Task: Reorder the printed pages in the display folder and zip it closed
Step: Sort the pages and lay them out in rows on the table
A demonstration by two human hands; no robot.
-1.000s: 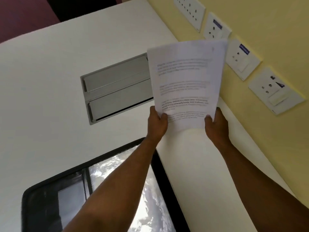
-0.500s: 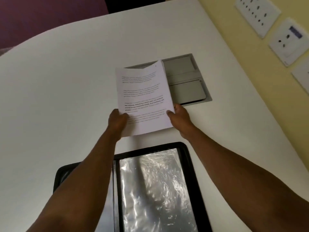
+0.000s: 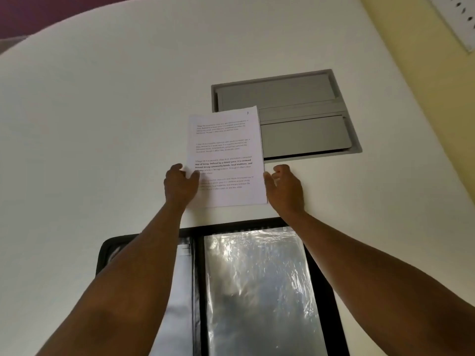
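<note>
Beyond the open black zip display folder (image 3: 323, 273), the left hand (image 3: 181, 185) pinches white printed pages (image 3: 227, 155); the loosely spread right hand (image 3: 285, 188) touches their right edge.

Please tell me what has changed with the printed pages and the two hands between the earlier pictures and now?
The printed pages, held up in the air a second ago, have come down flat onto the white table, partly over the grey hatch. The right hand has let go and now only touches the edge; the left hand keeps its grip. The display folder stays open.
</note>
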